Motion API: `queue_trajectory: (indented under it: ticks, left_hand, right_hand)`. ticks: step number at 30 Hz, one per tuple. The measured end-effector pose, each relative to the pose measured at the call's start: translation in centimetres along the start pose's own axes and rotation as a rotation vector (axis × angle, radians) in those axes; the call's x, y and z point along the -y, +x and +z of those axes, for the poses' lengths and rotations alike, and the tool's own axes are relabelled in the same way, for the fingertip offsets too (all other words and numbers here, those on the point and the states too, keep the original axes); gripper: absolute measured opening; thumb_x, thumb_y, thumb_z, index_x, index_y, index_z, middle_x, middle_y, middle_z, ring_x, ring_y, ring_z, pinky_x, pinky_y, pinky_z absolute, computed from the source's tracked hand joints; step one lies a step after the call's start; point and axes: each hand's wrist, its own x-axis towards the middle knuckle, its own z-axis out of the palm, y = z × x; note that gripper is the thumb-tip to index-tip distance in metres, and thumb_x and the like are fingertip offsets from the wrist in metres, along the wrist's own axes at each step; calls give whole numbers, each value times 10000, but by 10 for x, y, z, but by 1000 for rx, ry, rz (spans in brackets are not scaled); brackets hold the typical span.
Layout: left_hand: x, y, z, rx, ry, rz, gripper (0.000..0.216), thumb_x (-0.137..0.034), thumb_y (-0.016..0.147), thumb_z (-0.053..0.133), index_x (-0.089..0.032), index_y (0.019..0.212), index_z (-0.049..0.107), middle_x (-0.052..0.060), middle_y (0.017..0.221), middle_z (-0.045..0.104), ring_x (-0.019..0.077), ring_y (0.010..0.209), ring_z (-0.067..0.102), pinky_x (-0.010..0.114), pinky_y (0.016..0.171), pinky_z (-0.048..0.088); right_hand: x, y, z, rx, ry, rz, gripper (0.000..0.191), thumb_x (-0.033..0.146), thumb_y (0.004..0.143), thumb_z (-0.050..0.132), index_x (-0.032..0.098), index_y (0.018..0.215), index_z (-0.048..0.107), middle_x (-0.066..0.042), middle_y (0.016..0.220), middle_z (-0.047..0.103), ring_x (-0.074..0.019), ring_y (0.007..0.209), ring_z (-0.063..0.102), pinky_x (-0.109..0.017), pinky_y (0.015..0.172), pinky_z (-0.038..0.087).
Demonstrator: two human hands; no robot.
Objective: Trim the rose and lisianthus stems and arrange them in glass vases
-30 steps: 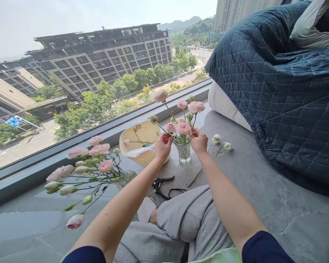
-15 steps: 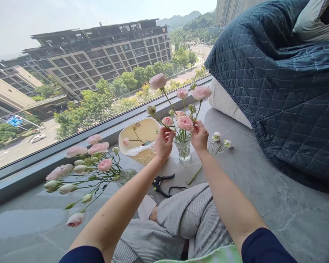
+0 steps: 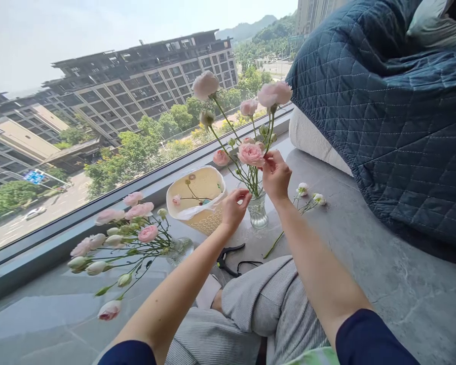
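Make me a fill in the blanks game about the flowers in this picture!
1. The right hand is up at a pink bloom that stands in a glass ____.
2. The pruning shears lying on the sill have ____ handles.
3. The quilted cover on the right is dark ____.

Missing words: vase, black, blue.

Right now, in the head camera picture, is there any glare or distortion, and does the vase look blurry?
In the head view, the sky is washed nearly white, the stone ledge carries pale glare, and the building looks tilted from wide-lens distortion; the vase looks reasonably sharp, with no obvious blur.
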Motion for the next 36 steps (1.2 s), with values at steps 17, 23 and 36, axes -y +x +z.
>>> queue_trajectory:
  ticks: [17,23,36]
  left_hand:
    - [-6,27,7,-65,-130,-24,222,-394,863,560,-188,940,586,88,931,716,188,865,712,315,776,569]
    - [-3,28,10,-122,-268,-92,271,-438,864,550,-180,946,539,89,889,730,204,906,718,336,822,563]
    - [15,29,3,-136,-218,-178,255,-420,838,573,-182,924,543,86,856,731,203,856,723,329,784,557]
  right_hand:
    - [25,35,-3,-14,-79,-101,144,324,911,472,226,840,550,-2,716,669,-166,632,654,-267,631,476]
    - [21,35,-8,-21,-43,-91,156,310,916,454,219,839,554,-4,716,675,-164,626,655,-269,639,473]
    - [24,41,-20,-150,5,-114,118,282,911,468,225,850,552,-3,766,698,-141,633,661,-266,640,509]
